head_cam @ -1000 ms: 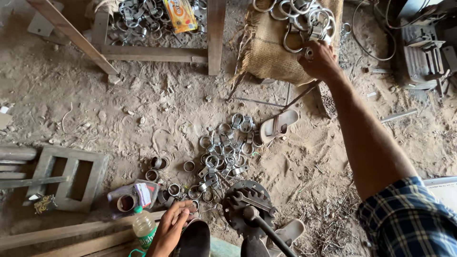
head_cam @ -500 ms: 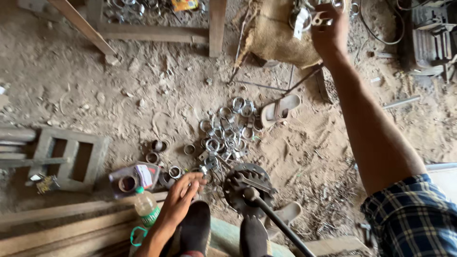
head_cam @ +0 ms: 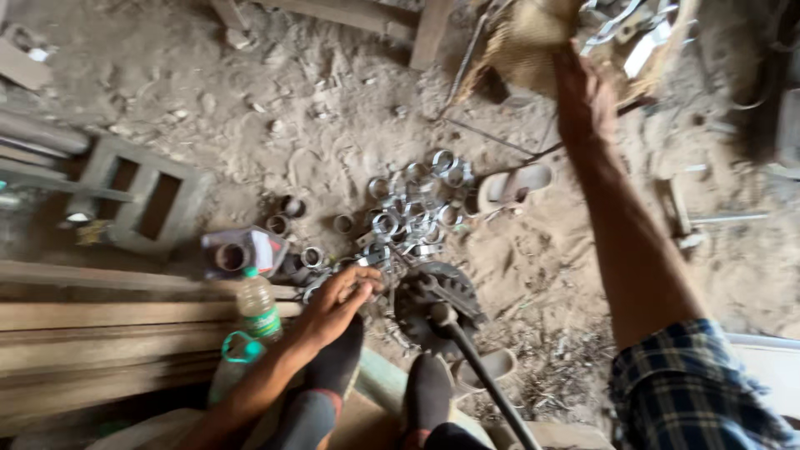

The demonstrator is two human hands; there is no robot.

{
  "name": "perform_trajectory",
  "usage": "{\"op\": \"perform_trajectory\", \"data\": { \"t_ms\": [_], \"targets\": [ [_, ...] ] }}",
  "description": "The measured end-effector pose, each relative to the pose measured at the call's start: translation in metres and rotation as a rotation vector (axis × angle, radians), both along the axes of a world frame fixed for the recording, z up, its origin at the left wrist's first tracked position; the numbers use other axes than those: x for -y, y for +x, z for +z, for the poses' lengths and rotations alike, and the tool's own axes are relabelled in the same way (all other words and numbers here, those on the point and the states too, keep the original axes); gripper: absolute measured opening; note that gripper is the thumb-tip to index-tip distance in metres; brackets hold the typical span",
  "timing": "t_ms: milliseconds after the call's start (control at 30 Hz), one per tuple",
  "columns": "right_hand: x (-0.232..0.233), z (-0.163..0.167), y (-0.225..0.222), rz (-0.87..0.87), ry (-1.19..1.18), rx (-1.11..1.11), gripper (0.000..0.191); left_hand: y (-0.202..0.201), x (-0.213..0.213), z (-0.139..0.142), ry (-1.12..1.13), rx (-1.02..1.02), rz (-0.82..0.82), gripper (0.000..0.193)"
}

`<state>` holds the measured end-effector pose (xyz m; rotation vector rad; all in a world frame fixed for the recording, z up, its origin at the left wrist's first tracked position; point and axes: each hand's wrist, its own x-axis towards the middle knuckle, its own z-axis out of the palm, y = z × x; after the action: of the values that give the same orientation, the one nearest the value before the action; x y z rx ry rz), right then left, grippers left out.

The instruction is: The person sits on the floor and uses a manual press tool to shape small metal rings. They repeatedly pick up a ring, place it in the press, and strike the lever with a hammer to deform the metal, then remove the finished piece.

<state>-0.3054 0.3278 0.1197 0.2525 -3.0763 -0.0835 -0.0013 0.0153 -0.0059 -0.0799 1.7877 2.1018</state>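
My right hand (head_cam: 585, 98) reaches far forward to a woven sack (head_cam: 533, 37) holding bent metal clamps (head_cam: 629, 33); its fingers curl at the sack's edge, and motion blur hides what they hold. My left hand (head_cam: 342, 293) rests low near my dark shoes (head_cam: 333, 367), fingers loosely apart, beside a round black bending tool (head_cam: 437, 300) with a long handle (head_cam: 483, 375). A heap of shiny metal rings (head_cam: 412, 212) lies on the dirt floor just beyond the tool.
A sandal (head_cam: 512, 187) lies by the rings. A plastic bottle (head_cam: 257, 307) and a small open box (head_cam: 237, 250) sit left of my hand. Wooden planks (head_cam: 100, 321) and a grey metal frame (head_cam: 137, 196) lie at left.
The view has tilted down, pushing the sack toward the top edge. My right hand stays at the sack. My left hand has slid slightly forward toward the tool.
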Motion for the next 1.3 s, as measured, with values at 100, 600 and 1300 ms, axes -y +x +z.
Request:
{"op": "perform_trajectory", "data": {
  "t_ms": [100, 600, 1300],
  "targets": [
    [-0.003, 0.002, -0.001, -0.004, 0.013, -0.026, 0.037, 0.002, 0.009, 0.003, -0.128, 0.093, -0.04, 0.032],
    [-0.022, 0.018, -0.035, 0.175, 0.136, -0.259, 0.011, -0.017, 0.004, 0.018, -0.101, 0.074, -0.04, 0.033],
    [-0.018, 0.038, 0.113, 0.617, -1.086, 0.2, 0.005, -0.137, 0.017, 0.115, -0.475, -0.809, -0.479, 0.063]
  ]
}}
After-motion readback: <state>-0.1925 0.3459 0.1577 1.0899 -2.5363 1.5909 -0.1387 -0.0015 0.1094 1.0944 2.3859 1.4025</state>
